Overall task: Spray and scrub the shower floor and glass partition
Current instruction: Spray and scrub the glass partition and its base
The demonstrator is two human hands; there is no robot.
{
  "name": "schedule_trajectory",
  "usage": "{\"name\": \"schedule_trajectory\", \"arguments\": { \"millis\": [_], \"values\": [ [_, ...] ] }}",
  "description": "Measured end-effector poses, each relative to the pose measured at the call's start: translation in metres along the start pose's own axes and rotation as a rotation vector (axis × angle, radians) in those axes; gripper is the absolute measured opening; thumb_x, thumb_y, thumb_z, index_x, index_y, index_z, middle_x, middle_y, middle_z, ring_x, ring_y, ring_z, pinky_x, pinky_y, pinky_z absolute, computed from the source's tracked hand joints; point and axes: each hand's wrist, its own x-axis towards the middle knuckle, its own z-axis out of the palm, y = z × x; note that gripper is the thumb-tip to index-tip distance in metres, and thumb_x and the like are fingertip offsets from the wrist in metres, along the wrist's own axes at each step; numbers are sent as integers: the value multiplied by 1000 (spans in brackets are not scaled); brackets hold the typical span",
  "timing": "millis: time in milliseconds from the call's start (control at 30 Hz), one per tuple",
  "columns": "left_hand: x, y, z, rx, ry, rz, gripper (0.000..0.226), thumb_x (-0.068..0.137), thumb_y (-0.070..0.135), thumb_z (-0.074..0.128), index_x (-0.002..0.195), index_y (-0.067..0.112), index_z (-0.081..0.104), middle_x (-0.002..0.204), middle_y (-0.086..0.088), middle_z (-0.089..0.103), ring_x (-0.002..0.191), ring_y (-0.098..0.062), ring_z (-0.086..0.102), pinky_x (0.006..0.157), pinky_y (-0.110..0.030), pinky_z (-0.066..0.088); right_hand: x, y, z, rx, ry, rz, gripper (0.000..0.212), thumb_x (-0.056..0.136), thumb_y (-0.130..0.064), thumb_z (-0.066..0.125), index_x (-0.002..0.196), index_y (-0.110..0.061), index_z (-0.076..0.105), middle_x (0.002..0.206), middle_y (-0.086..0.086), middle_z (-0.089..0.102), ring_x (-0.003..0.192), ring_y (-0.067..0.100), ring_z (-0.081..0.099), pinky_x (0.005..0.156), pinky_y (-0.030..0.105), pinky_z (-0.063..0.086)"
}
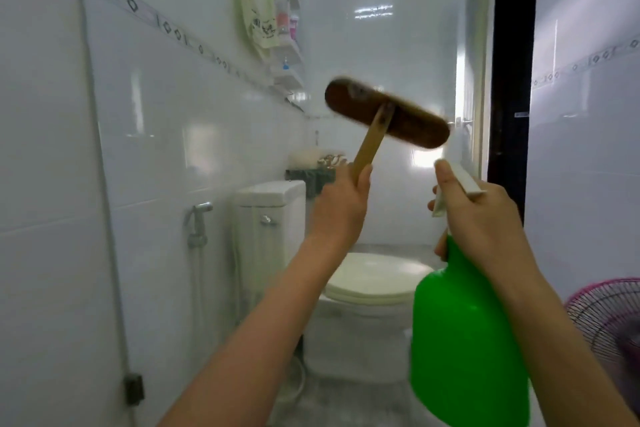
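Brush (pixel 386 113) sits up at 12 o'clock from my left hand (pixel 341 206), whose fingers wrap its yellow handle. My right hand (pixel 485 218) fingers squeeze the green spray bottle (pixel 464 343), hanging down toward 6 o'clock.

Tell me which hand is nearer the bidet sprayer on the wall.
Left. The left hand, gripping the scrub brush, is up and to the right of the bidet sprayer. The right hand, holding the green spray bottle, is farther right, beyond the left hand.
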Motion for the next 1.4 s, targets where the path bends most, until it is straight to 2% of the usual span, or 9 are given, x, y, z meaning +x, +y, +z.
{"name": "schedule_trajectory", "arguments": {
  "millis": [100, 367, 500, 600, 733, 867, 1033, 1167, 1400],
  "values": [
    [-61, -52, -7, 75, -59, -84, 44, 93, 58, 23, 88, 21, 45, 63, 5, 53, 49, -8, 52, 49, -25, 46, -7, 3, 11, -39, -75, 10, 52, 100, -54, 37, 103, -9, 62, 87, 13, 69, 33, 12, 59, 51, 29, 54],
    [20, -52, -67, 34, 134, -150, 46, 98, 53, 24, 96, 15, 50, 69, 4, 52, 58, -11, 54, 49, -23, 37, -5, 4, 41, -74, -74, -40, 52, 100, -55, 34, 96, -10, 61, 89, 9, 68, 35, 5, 59, 42, 12, 43],
    [-99, -112, -51, 69, -35, -262, 45, 93, 56, 23, 90, 20, 51, 67, 4, 57, 55, -9, 56, 49, -26, 47, -16, 11, 56, -127, -131, -44, 55, 100, -55, 32, 100, -8, 62, 84, 10, 69, 36, 4, 59, 43, 10, 40],
    [-149, -147, -66, 225, -127, -285, 44, 89, 59, 20, 89, 25, 48, 65, 3, 58, 54, -9, 57, 49, -23, 49, -20, 2, 67, -154, -183, -61, 57, 100, -55, 32, 101, -7, 62, 84, 10, 69, 35, 4, 59, 46, 18, 46],
    [-65, -141, -110, 171, 69, -319, 43, 96, 55, 23, 85, 22, 48, 70, 3, 55, 58, -10, 54, 46, -20, 37, -16, -22, 86, -72, -191, -114, 59, 99, -56, 35, 99, -4, 62, 83, 10, 68, 34, 8, 60, 54, 32, 56],
    [-27, -152, -123, 13, 226, -406, 49, 95, 58, 20, 96, 20, 52, 75, 2, 56, 62, -16, 57, 52, -28, 47, -19, -23, 106, 5, -186, -118, 53, 99, -56, 36, 98, -9, 62, 86, 7, 67, 34, 8, 59, 40, 22, 51],
    [-140, -167, -88, 52, 75, -458, 38, 96, 51, 26, 81, 24, 47, 64, 2, 55, 49, -7, 50, 42, -19, 38, -35, -5, 128, 9, -206, -134, 55, 101, -50, 38, 88, -2, 62, 68, 10, 61, 36, 0, 57, 36, 5, 36],
    [-90, -179, -126, 194, 122, -421, 43, 98, 51, 23, 85, 18, 47, 66, 3, 50, 55, -8, 48, 45, -23, 33, -41, 2, 145, 0, -247, -174, 57, 100, -49, 40, 86, 2, 62, 75, 16, 66, 40, 3, 59, 37, 10, 42],
    [10, -203, -210, 6, 248, -637, 57, 93, 63, 19, 77, 15, 44, 66, -5, 47, 50, -18, 46, 43, -29, 44, -56, 14, 171, -17, -250, -146, 63, 99, -51, 43, 80, 5, 63, 74, 17, 69, 59, 28, 65, 49, 27, 51]
  ]
}}
